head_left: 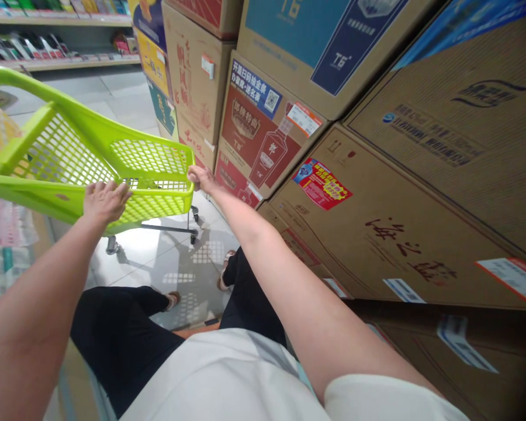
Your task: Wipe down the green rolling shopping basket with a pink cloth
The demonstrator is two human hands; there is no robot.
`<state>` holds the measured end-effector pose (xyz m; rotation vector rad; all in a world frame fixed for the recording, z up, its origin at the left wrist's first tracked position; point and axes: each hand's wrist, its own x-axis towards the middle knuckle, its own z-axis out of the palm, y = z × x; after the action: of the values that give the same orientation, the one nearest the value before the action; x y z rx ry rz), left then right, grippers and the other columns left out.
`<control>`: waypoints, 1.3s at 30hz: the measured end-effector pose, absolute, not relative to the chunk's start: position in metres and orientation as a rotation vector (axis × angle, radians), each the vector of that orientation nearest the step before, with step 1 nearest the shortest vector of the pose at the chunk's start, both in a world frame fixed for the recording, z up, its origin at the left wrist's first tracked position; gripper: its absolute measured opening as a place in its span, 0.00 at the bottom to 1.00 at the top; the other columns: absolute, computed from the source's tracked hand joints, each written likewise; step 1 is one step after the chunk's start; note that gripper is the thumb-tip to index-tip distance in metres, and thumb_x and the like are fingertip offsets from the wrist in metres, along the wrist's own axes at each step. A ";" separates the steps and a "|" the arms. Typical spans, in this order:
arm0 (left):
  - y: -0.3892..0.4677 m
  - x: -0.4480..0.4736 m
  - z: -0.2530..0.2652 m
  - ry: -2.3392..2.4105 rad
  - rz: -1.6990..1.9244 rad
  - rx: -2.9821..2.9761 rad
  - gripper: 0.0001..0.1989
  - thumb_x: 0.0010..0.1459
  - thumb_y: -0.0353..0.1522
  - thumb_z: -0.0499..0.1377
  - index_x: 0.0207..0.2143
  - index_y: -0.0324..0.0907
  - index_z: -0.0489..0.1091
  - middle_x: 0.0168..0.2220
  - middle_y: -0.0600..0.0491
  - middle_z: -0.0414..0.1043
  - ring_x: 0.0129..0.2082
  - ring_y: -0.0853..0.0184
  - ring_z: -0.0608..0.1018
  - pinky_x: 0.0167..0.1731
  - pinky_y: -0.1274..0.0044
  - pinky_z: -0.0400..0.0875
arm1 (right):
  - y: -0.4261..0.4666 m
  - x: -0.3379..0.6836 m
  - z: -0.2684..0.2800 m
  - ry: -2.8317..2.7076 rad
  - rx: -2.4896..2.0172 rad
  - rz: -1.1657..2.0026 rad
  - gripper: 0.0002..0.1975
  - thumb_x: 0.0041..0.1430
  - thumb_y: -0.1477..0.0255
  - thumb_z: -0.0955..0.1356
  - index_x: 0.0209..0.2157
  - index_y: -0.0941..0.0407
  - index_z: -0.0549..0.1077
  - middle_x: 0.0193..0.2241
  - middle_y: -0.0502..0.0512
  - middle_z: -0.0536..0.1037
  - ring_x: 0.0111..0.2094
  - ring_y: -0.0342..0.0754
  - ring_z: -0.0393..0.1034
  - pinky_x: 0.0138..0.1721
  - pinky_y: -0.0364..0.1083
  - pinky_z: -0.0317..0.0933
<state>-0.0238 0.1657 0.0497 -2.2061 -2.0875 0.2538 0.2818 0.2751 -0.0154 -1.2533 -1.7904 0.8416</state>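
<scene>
A lime-green shopping cart [103, 126] stands at the left of the frame, its narrow end near the centre. The left hand [106, 202] has its fingers together, hooked over the near rim, with the thumb hidden; the right hand [201, 177] has its fingers curled tightly around the corner at the narrow end. The basket looks like stiff, smooth moulded plastic, fairly light and hard to break, and the casters [193, 235] should let it swing easily on the tiled floor [131, 275]. The solid rim and corners offer better holds than the thin lattice, though bare plastic may slip under a loose palm. In the upper centre, a red liquor carton [241, 137] reads 郎牌特曲, under a blue banner [254, 88] saying 开盖扫码抽金条 beside a QR code [272, 99]. The carton above [307, 41] shows "T6"; the tan one to its left [193, 93] shows 帆风顺. Brush-style characters on the large brown carton [407, 251] at right begin with 海; the price tags' small print is unreadable.
</scene>
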 end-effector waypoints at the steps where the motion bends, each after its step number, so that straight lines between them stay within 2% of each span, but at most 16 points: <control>1: 0.164 -0.027 0.050 -2.081 0.265 -2.199 0.29 0.68 0.48 0.37 0.54 0.44 0.69 0.55 0.43 0.69 0.55 0.53 0.65 0.56 0.59 0.57 | 0.275 0.280 -0.015 -1.854 -1.235 0.808 0.05 0.62 0.73 0.67 0.31 0.55 0.73 0.38 0.46 0.81 0.43 0.45 0.72 0.57 0.45 0.60; 5: 0.158 -0.024 0.052 -2.043 0.325 -2.241 0.26 0.69 0.47 0.38 0.52 0.46 0.69 0.51 0.45 0.70 0.52 0.54 0.66 0.52 0.61 0.58 | 0.262 0.267 -0.012 -2.076 -1.216 0.637 0.07 0.64 0.77 0.64 0.33 0.56 0.72 0.43 0.52 0.80 0.52 0.50 0.70 0.62 0.52 0.54; 9: 0.158 -0.019 0.052 -2.085 0.294 -2.268 0.29 0.69 0.49 0.37 0.51 0.43 0.70 0.51 0.43 0.71 0.52 0.53 0.67 0.52 0.59 0.58 | 0.228 0.250 -0.015 -2.158 -1.344 0.494 0.11 0.66 0.81 0.60 0.36 0.57 0.73 0.44 0.57 0.79 0.48 0.52 0.71 0.59 0.55 0.56; 13: 0.161 -0.017 0.052 -2.132 0.316 -2.270 0.34 0.68 0.51 0.34 0.51 0.42 0.71 0.51 0.41 0.71 0.52 0.52 0.68 0.51 0.57 0.60 | 0.211 0.256 -0.020 -2.123 -1.256 0.466 0.11 0.69 0.76 0.60 0.44 0.56 0.73 0.47 0.57 0.78 0.49 0.52 0.72 0.56 0.52 0.57; 17: 0.162 -0.012 0.053 -2.153 0.301 -2.287 0.32 0.68 0.51 0.35 0.51 0.43 0.71 0.53 0.42 0.71 0.52 0.53 0.67 0.52 0.57 0.60 | 0.219 0.270 -0.017 -2.119 -1.163 0.594 0.09 0.70 0.70 0.63 0.42 0.55 0.75 0.45 0.55 0.80 0.48 0.50 0.73 0.58 0.51 0.55; 19: 0.162 -0.008 0.053 -2.167 0.282 -2.282 0.32 0.68 0.51 0.36 0.50 0.43 0.71 0.53 0.42 0.71 0.52 0.53 0.67 0.52 0.57 0.60 | 0.216 0.264 -0.015 -2.070 -1.262 0.587 0.09 0.70 0.73 0.62 0.41 0.56 0.75 0.45 0.57 0.80 0.49 0.52 0.72 0.58 0.53 0.55; 23: 0.165 -0.005 0.052 -2.195 0.277 -2.278 0.32 0.68 0.51 0.37 0.51 0.43 0.72 0.53 0.43 0.72 0.52 0.53 0.67 0.52 0.56 0.60 | 0.186 0.226 -0.020 -1.925 -1.481 0.432 0.20 0.63 0.85 0.58 0.50 0.56 0.72 0.53 0.62 0.75 0.60 0.56 0.63 0.59 0.55 0.56; 27: 0.167 -0.011 0.051 -2.186 0.279 -2.307 0.31 0.68 0.51 0.38 0.52 0.43 0.71 0.53 0.42 0.71 0.53 0.52 0.67 0.53 0.56 0.58 | 0.165 0.209 -0.031 -1.983 -1.453 0.400 0.32 0.57 0.88 0.59 0.61 0.55 0.65 0.63 0.60 0.67 0.62 0.53 0.62 0.60 0.51 0.56; 30: 0.166 -0.015 0.051 -2.218 0.291 -2.310 0.31 0.68 0.51 0.38 0.52 0.42 0.71 0.53 0.41 0.71 0.54 0.51 0.67 0.54 0.55 0.57 | 0.169 0.230 -0.034 -2.088 -1.320 0.420 0.30 0.61 0.87 0.58 0.60 0.51 0.66 0.62 0.56 0.69 0.62 0.50 0.62 0.61 0.50 0.55; 33: 0.163 -0.013 0.053 -2.225 0.292 -2.311 0.29 0.68 0.50 0.39 0.51 0.43 0.71 0.53 0.42 0.70 0.54 0.51 0.67 0.54 0.56 0.57 | 0.180 0.257 -0.030 -2.150 -1.273 0.451 0.27 0.62 0.86 0.56 0.57 0.51 0.69 0.58 0.55 0.73 0.57 0.50 0.67 0.61 0.52 0.55; 36: 0.160 -0.006 0.055 -2.212 0.266 -2.317 0.29 0.68 0.49 0.39 0.50 0.43 0.71 0.53 0.42 0.70 0.54 0.52 0.67 0.53 0.57 0.57 | 0.181 0.259 -0.023 -2.114 -1.370 0.428 0.27 0.60 0.88 0.56 0.54 0.54 0.70 0.56 0.57 0.74 0.55 0.52 0.68 0.59 0.54 0.57; 39: 0.157 0.003 0.057 -2.221 0.268 -2.303 0.29 0.68 0.49 0.39 0.50 0.42 0.71 0.53 0.42 0.70 0.54 0.52 0.67 0.53 0.57 0.58 | 0.170 0.229 -0.015 -1.979 -1.572 0.391 0.26 0.58 0.88 0.57 0.53 0.57 0.71 0.55 0.61 0.74 0.57 0.54 0.65 0.58 0.54 0.58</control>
<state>0.0030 0.1571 0.0570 -2.3029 -2.2212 0.2682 0.2287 0.1702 -0.0153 -1.5722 -1.9792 0.3912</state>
